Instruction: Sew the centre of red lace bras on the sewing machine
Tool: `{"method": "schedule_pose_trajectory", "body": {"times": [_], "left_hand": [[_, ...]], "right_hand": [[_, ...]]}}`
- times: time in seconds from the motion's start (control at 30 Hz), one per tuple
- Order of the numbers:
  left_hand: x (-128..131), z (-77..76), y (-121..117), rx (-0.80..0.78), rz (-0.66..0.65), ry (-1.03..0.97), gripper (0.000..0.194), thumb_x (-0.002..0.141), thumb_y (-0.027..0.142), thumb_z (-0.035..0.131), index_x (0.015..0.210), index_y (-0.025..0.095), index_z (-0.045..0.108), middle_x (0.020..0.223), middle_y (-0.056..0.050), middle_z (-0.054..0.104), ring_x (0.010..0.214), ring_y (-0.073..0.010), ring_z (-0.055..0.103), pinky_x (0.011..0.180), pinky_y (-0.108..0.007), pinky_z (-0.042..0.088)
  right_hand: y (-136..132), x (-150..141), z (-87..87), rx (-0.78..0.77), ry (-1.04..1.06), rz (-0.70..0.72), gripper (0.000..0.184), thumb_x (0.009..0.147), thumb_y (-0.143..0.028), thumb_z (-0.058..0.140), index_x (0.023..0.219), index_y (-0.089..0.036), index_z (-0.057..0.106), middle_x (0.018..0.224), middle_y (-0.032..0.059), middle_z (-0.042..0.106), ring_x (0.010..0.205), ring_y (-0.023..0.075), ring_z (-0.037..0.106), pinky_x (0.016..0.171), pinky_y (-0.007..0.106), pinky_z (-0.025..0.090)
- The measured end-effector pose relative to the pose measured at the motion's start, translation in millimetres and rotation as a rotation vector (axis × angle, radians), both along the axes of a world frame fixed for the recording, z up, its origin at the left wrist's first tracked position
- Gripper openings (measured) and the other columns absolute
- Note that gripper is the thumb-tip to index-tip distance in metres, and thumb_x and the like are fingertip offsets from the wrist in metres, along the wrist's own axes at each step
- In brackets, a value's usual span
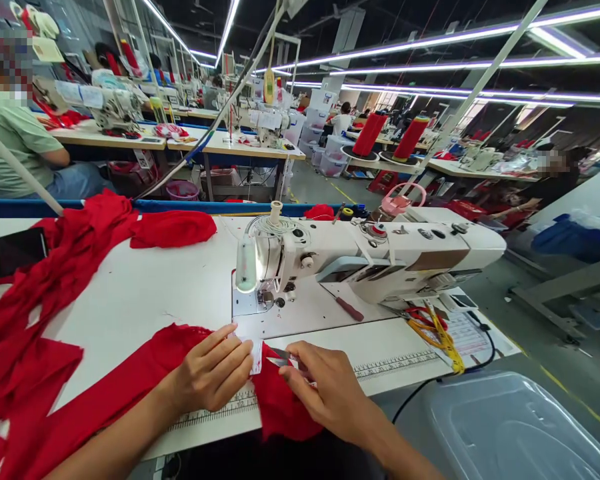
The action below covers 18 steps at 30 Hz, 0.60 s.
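Observation:
My left hand (215, 370) lies over the edge of a strip of red fabric (145, 360) on the sewing table, its fingers close together and its thumb mostly hidden. Under its fingertips a small white label (257, 357) shows against the cloth. In my right hand (330, 390) is a pair of thread snips (279, 358), their pointed blades towards the label. Another part of the red fabric (285, 403) hangs over the table's front edge, below the snips. Just beyond both hands stands a white sewing machine (325, 243), its needle area lit.
A red fabric heap (80, 253) covers the table's left side, beside a black phone (21, 252). A screwdriver (350, 309) lies under the machine arm, and orange-handled scissors (427, 327) to its right. A grey plastic lid (515, 427) is at lower right. A person (15, 147) sits at far left.

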<state>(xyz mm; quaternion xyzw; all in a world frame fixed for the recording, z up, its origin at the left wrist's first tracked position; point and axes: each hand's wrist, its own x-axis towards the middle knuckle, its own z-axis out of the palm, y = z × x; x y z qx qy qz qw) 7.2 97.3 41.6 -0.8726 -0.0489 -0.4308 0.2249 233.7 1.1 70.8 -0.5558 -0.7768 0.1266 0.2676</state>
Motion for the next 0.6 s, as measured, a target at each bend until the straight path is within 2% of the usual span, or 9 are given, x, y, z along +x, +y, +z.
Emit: {"method": "schedule_pose_trajectory", "body": {"times": [0.1,0.17,0.43,0.6], "left_hand": [[1,-0.6,-3,0.005,0.007,-0.005,0.027,0.095,0.006,0.048,0.08,0.017,0.068,0.083,-0.004,0.079,0.08,-0.0155,0.072,0.108,-0.046,0.046],[1,-0.8,-4,-0.013,0.004,-0.008,0.028,0.095,0.007,0.049,0.078,0.018,0.068,0.084,-0.003,0.079,0.081,-0.0152,0.072,0.112,-0.048,0.04],[-1,-13.1,-7,-0.095,-0.016,-0.044,0.021,0.091,0.006,0.056,0.079,0.018,0.069,0.09,-0.003,0.08,0.085,-0.0171,0.074,0.119,-0.057,0.023],[-1,-14.8,-7,-0.105,-0.026,-0.038,0.018,0.089,0.007,0.062,0.079,0.02,0.069,0.097,-0.001,0.079,0.086,-0.018,0.075,0.121,-0.061,0.018]], "right_hand": [[1,-4,-5.0,0.146,-0.128,-0.011,0.034,0.107,-0.044,0.036,0.099,-0.019,0.059,0.08,0.0026,0.07,0.065,0.0153,0.062,0.062,0.027,0.037],[0,-6,-7.7,0.19,-0.182,-0.009,0.034,0.108,-0.043,0.037,0.101,-0.019,0.06,0.077,0.0021,0.069,0.063,0.0156,0.062,0.061,0.027,0.037],[-3,-6,-8.5,0.173,-0.23,0.006,0.03,0.107,-0.04,0.041,0.102,-0.019,0.062,0.076,0.0016,0.067,0.064,0.0157,0.062,0.062,0.027,0.038],[-3,-6,-8.4,0.159,-0.244,0.011,0.03,0.107,-0.04,0.041,0.103,-0.019,0.062,0.075,0.0014,0.066,0.061,0.015,0.06,0.06,0.027,0.037]]}}
